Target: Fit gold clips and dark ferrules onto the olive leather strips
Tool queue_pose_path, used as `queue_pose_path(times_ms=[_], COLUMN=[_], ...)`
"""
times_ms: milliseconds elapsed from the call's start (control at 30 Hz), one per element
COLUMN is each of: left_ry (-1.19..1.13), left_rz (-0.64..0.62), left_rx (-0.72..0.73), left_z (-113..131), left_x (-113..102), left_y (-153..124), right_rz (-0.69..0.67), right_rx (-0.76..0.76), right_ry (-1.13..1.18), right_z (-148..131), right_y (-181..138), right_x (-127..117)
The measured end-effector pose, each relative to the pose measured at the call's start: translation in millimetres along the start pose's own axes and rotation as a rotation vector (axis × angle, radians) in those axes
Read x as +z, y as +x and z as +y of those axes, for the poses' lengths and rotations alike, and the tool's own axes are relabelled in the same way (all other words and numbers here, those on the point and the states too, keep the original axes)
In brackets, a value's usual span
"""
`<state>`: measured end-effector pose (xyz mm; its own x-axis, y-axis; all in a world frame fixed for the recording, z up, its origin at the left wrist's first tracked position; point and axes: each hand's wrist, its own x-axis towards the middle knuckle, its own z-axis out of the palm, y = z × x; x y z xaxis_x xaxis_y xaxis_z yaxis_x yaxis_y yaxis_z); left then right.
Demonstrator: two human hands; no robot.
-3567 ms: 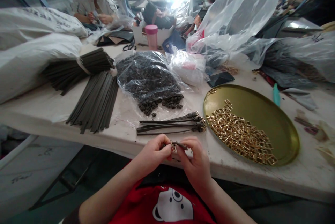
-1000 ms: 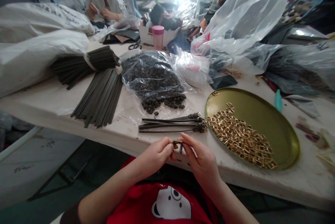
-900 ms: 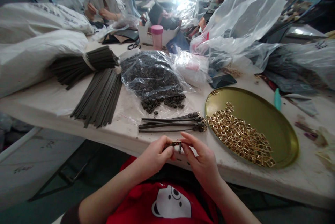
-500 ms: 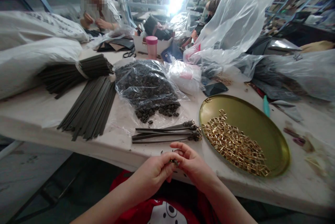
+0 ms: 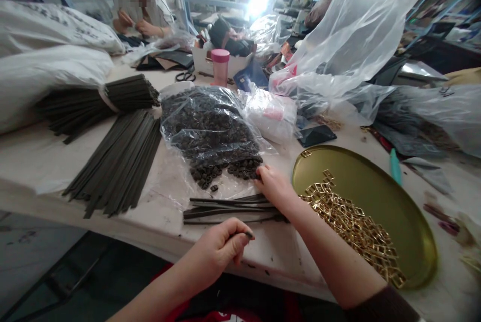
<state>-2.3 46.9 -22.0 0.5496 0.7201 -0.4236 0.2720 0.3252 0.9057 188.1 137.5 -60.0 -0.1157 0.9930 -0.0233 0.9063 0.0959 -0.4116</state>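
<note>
Strap (image 5: 248,235) sits pinched in the left hand (image 5: 222,246); right hand (image 5: 275,185) at dark loops (image 5: 242,168), its grip too hidden to tell.

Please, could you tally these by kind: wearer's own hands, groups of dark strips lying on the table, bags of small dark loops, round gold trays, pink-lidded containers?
Own hands: 2 (left hand, right hand)
Strip groups: 3 (tied bundle, loose pile, front row)
Bag of loops: 1
Gold tray: 1
Pink-lidded container: 1
Total: 8
</note>
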Motion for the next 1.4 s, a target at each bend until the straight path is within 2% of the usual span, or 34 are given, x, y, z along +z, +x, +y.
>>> queue_pose_path(times_ms=[133,267,333,433,500,733,833,933,1000,1167,1400], left_ry=[0.021,0.072,0.109,0.164,0.217,0.38,0.378,0.361,0.369,0.366,0.343], left_rz=[0.031,0.112,0.162,0.209,0.223,0.253,0.282,0.239,0.199,0.163,0.167], left_rx=[0.0,0.011,0.052,0.125,0.157,0.172,0.211,0.258,0.27,0.257,0.199], left_z=[1,2,4,7,8,2,3,4,3,1,-3], left_x=[-2,-2,-2,2,6,21,25,27,29,28,24], left_y=[1,2,4,5,4,-7,-14,-19,-20,-22,-24], right_rz=[0.02,0.064,0.0,-0.174,-0.187,0.083,0.109,0.091,0.136,0.306,0.323], right_rx=[0.022,0.031,0.028,0.037,0.051,-0.046,-0.015,0.079,0.11,-0.025,-0.019], right_ry=[0.039,0.124,0.348,0.885,1.022,0.762,0.819,1.018,1.083,0.949,0.922], right_z=[4,0,-9,-25,-34,-48,-53,-56,-57,-56,-69], right_y=[7,-14,-34,-68,-88,-121,-126,-130,-134,-143,-149], right_x=[6,-6,-13,-18,-19,-18,-11,1,7,9,12])
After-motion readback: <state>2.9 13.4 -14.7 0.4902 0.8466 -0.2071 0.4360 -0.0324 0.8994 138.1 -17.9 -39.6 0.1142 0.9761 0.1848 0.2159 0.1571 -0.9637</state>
